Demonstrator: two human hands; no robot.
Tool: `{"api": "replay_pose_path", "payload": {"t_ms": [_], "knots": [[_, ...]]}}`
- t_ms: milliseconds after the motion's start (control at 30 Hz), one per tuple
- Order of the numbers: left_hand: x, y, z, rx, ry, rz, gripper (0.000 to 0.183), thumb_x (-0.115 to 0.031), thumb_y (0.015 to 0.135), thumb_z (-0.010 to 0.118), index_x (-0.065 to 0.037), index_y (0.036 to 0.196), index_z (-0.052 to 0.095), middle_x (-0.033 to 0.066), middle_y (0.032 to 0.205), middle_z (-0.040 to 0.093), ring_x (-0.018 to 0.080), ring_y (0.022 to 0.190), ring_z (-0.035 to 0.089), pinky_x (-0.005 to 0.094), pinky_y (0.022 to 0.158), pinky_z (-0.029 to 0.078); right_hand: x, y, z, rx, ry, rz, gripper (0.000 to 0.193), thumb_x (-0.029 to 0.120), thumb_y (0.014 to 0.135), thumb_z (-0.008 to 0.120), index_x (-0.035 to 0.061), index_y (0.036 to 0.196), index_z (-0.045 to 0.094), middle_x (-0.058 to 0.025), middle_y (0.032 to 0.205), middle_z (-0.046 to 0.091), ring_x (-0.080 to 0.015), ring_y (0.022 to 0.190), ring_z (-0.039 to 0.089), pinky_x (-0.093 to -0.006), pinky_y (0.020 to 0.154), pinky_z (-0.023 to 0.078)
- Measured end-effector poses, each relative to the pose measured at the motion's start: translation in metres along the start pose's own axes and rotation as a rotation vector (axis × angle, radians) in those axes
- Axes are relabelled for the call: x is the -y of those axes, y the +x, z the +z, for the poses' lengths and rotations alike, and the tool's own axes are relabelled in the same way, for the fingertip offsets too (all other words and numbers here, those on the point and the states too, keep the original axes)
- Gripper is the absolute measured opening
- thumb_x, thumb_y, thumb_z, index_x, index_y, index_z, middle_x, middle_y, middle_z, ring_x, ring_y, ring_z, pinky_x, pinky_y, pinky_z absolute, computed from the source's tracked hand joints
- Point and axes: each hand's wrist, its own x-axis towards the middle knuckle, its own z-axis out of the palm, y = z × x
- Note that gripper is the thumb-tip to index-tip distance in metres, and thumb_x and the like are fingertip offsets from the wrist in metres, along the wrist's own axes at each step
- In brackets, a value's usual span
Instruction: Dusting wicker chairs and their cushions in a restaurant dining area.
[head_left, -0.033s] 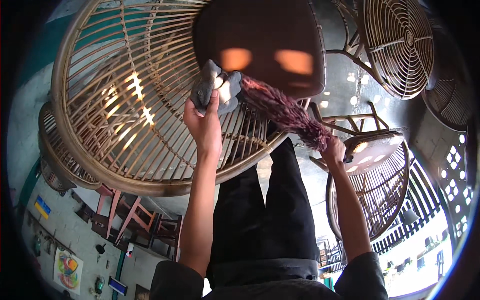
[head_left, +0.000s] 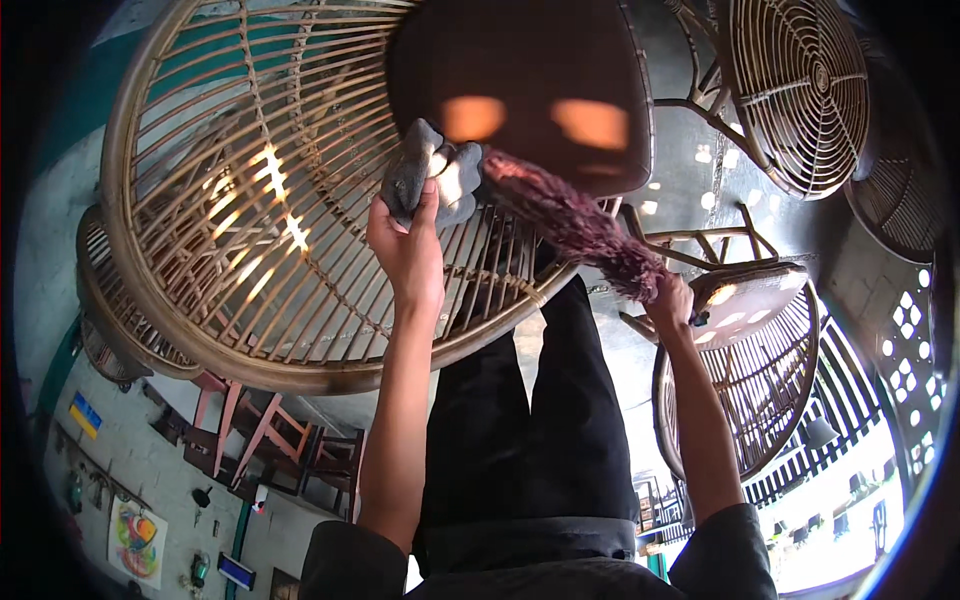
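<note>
Pinched in my left hand [head_left: 408, 255] is a bunched dark grey cloth [head_left: 405, 180], with sunlight on part of it. My right hand [head_left: 670, 305] is wrapped around the lower end of a fluffy maroon duster [head_left: 575, 220]. The duster slants up to the left, and its far end comes close to the cloth; whether they touch I cannot tell. Both are over a large round rattan chair [head_left: 240, 355] with slatted cane sides. A dark brown cushion [head_left: 520, 60], with two bright sun patches, lies just beyond my hands.
To the right is a smaller rattan chair [head_left: 740, 390] with a pale cushion. A round woven rattan piece [head_left: 800, 90] stands at the far right. Reddish wooden chairs [head_left: 250, 430] and another rattan chair [head_left: 130, 300] are on the left. A colourful picture [head_left: 136, 540] hangs on the wall.
My right hand and the duster have shifted very slightly to the right. The left hand and the cloth look unmoved.
</note>
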Motion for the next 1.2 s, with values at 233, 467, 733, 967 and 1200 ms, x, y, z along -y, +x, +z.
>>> {"api": "replay_pose_path", "payload": {"t_ms": [233, 467, 733, 967, 1200], "knots": [[0.009, 0.015, 0.002, 0.019, 0.004, 0.008, 0.019, -0.012, 0.086, 0.064, -0.001, 0.099, 0.055, 0.0035, 0.096, 0.059, 0.0093, 0.088, 0.053, 0.0251, 0.084, 0.040, 0.020, 0.003, -0.010, -0.304, 0.330, -0.026, 0.033, 0.038, 0.078, 0.061, 0.0050, 0.079, 0.065, -0.0211, 0.074, 0.063, -0.0390, 0.071, 0.062, -0.0476, 0.063, 0.048], [-0.002, 0.028, 0.014, 0.090, -0.034, -0.003, 0.021, -0.011, 0.086, 0.063, 0.001, 0.102, 0.055, 0.0059, 0.101, 0.059, 0.0107, 0.091, 0.053, 0.0259, 0.086, 0.040, 0.041, 0.055, -0.010, -0.442, 0.392, -0.057, 0.033, 0.036, 0.077, 0.061, 0.0079, 0.095, 0.065, -0.0209, 0.085, 0.064, -0.0407, 0.083, 0.060, -0.0467, 0.070, 0.048], [-0.002, 0.042, -0.001, 0.053, -0.036, 0.026, 0.021, -0.012, 0.087, 0.063, 0.001, 0.101, 0.055, 0.0058, 0.099, 0.060, 0.0112, 0.091, 0.053, 0.0271, 0.086, 0.040, 0.092, 0.058, -0.040, -0.236, 0.293, 0.074, 0.030, 0.033, 0.076, 0.065, 0.0064, 0.089, 0.066, -0.0206, 0.082, 0.064, -0.0403, 0.081, 0.061, -0.0465, 0.066, 0.048], [0.004, 0.040, -0.007, 0.049, 0.007, 0.018, 0.019, -0.011, 0.087, 0.063, 0.000, 0.100, 0.055, 0.0045, 0.099, 0.060, 0.0099, 0.090, 0.053, 0.0249, 0.085, 0.040, 0.085, 0.054, -0.026, -0.164, 0.329, -0.018, 0.033, 0.036, 0.076, 0.064, 0.0071, 0.092, 0.065, -0.0203, 0.083, 0.064, -0.0406, 0.081, 0.061, -0.0463, 0.067, 0.049], [0.009, 0.027, 0.009, 0.016, 0.044, -0.014, 0.014, 0.000, 0.085, 0.054, 0.001, 0.099, 0.055, 0.0048, 0.098, 0.059, 0.0110, 0.091, 0.053, 0.0262, 0.087, 0.039, 0.049, 0.049, -0.011, -0.293, 0.408, -0.015, 0.032, 0.031, 0.073, 0.067, 0.0086, 0.096, 0.064, -0.0204, 0.086, 0.064, -0.0399, 0.082, 0.061, -0.0460, 0.069, 0.049]]}}
